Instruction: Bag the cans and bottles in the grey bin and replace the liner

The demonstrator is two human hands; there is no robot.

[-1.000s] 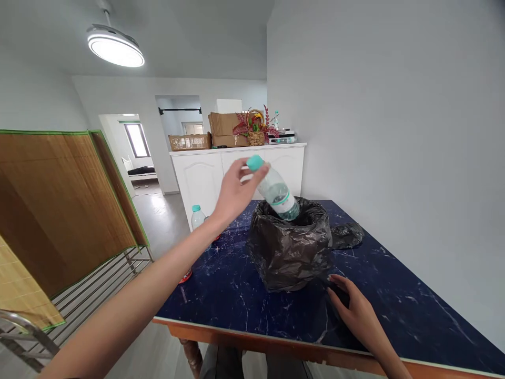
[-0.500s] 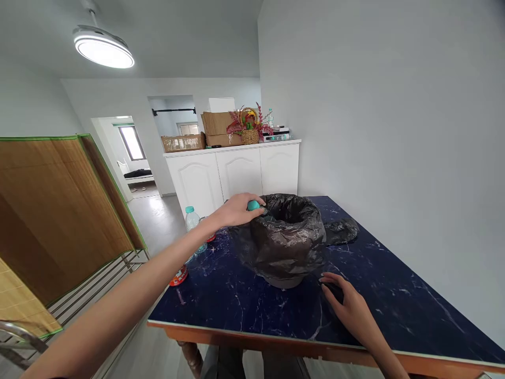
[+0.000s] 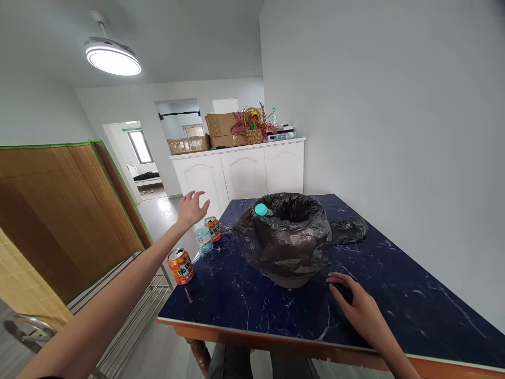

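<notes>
Bottle (image 3: 262, 210) body hidden inside bin bag (image 3: 288, 242); only cap visible.

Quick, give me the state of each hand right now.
Left hand: open, fingers spread, holding nothing, in the air above the small water bottle.
Right hand: flat on the table, fingertips on the black bag, gripping nothing.

Near orange can (image 3: 180, 266): white characters on label, too small to read. Far can (image 3: 213, 228): same style label, illegible. Bottle (image 3: 202, 237) label: blurred. Boxes (image 3: 221, 130) on counter: no readable print.
</notes>
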